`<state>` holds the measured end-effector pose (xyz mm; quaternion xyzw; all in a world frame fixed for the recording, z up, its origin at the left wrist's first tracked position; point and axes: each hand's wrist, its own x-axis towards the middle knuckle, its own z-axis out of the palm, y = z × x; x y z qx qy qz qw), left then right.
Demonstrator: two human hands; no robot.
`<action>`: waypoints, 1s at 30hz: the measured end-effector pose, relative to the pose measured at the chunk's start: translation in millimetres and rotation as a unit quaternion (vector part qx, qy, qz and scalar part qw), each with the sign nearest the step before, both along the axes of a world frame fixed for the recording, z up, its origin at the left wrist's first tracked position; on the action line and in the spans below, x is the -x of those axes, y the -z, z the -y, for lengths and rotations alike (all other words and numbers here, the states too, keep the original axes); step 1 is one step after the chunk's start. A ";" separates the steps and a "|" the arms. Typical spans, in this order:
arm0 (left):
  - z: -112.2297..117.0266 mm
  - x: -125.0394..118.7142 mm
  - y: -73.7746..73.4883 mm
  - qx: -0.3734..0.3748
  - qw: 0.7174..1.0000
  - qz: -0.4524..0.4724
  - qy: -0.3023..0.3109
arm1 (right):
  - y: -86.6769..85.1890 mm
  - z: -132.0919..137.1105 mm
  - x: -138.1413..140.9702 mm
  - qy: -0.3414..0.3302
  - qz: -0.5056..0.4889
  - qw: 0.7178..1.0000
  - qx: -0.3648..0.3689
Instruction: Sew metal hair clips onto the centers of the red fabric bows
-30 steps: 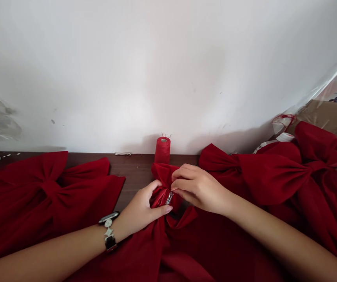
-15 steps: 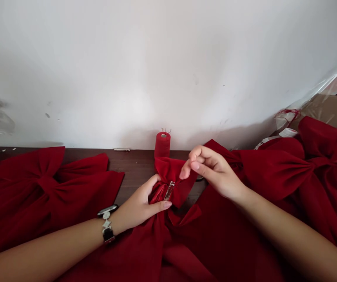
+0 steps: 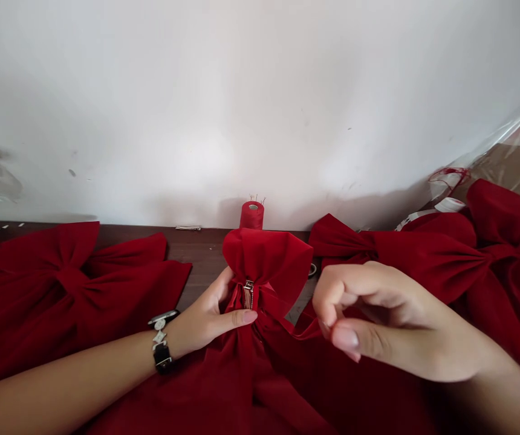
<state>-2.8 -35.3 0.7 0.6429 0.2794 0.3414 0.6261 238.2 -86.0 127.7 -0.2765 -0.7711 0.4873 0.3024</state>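
Note:
My left hand (image 3: 208, 314) grips the gathered waist of a dark red fabric bow (image 3: 264, 263), its fingers behind the fabric and its thumb in front. A metal alligator clip (image 3: 248, 294) sits clamped on the gathered middle, just right of my left thumb. My right hand (image 3: 378, 320) is raised close to the camera, to the right of the bow. Its fingertips curl against the thumb, with nothing visible between them. A red fabric tail (image 3: 242, 374) runs from the bow towards me.
A red thread spool (image 3: 252, 215) with several pins stands against the white wall (image 3: 260, 103) behind the bow. Finished red bows lie left (image 3: 60, 278) and right (image 3: 423, 260) on the dark wooden table (image 3: 201, 260). A cardboard box (image 3: 518, 169) stands at far right.
My right hand has moved right and closer to the camera, away from the bow. The bow's top has spread wider and more upright, and the clip now stands nearly vertical at its middle.

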 end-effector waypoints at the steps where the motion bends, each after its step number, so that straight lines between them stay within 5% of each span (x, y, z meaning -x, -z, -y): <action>1: 0.4 0.1 0.1 0.002 1.000 0.006 -0.001 | 2.4 -2.7 1.3 0.025 0.001 1.000 0.009; 8: 2.5 -1.0 -0.8 0.015 0.999 0.030 -0.004 | 24.2 -12.9 14.5 0.159 0.024 0.982 -0.102; 17: 3.7 -2.7 -5.7 0.009 0.999 0.035 0.018 | 40.4 -8.6 24.1 0.011 0.103 0.951 -0.292; 30: 3.2 -1.6 -3.7 0.003 0.999 0.025 0.047 | 52.8 -8.3 30.2 0.029 0.100 0.922 -0.372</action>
